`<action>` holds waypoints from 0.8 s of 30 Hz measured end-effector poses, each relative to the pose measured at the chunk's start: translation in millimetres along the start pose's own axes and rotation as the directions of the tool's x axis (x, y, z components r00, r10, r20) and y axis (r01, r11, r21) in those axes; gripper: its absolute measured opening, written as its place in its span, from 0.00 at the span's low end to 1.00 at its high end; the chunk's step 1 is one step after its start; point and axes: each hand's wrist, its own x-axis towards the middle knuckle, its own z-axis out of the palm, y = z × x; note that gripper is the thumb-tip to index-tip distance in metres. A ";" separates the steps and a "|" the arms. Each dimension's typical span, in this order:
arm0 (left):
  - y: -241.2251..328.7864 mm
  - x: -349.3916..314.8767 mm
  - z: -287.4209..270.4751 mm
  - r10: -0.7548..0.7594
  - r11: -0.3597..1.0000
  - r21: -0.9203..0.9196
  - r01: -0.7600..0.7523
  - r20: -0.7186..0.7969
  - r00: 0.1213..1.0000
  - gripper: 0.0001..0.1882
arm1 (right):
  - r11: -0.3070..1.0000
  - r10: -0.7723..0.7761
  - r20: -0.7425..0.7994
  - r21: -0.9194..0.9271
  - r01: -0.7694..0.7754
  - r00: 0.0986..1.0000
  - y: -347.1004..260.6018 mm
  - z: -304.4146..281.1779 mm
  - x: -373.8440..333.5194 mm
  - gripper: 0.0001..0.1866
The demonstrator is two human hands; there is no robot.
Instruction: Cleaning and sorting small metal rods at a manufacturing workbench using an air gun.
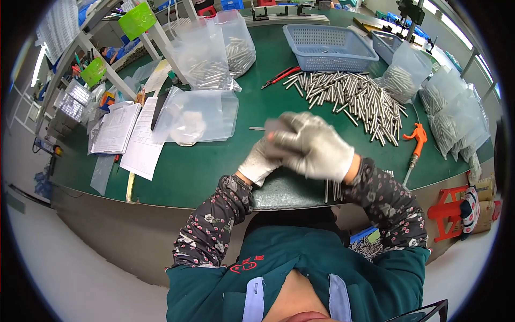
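Right hand [317,145] overlaps left hand [260,162], grips indeterminable; handling of rods [360,97] appears underway, next likely requiring hands parted.

Gloved hands [317,146]: 2. Blue baskets [335,63]: 2. Orange air gun [418,140]: 1. Red-handled pliers [282,76]: 1. Filled bags [201,56]: 2 left, 3+ right. Metal rods [357,102]: uncountable.

On the table [252,107], a heap of rods [348,91] lies right of centre, with a basket [330,61] at its far side, filled bags [448,126] to its right and pliers [279,78] to its left. An air gun [417,140] lies near right (nozzle toward the near edge). To the left, a flat bag [220,114] lies right of papers [142,142].
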 end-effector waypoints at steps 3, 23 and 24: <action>-1.8 1.6 3.8 -0.066 0.996 -0.063 0.068 0.046 0.997 0.21 | 0.939 0.326 -0.081 -0.087 -0.332 0.942 45.6 -12.2 0.0 0.10; 0.2 -3.8 8.2 0.103 0.989 -0.109 -0.104 -0.014 0.995 0.24 | 0.997 -0.078 0.138 0.006 0.078 0.987 -2.7 1.6 1.6 0.20; 1.8 -4.1 7.4 0.062 0.992 -0.108 -0.066 -0.039 0.997 0.22 | 0.993 0.071 0.110 -0.098 -0.060 0.991 -1.5 1.9 1.6 0.21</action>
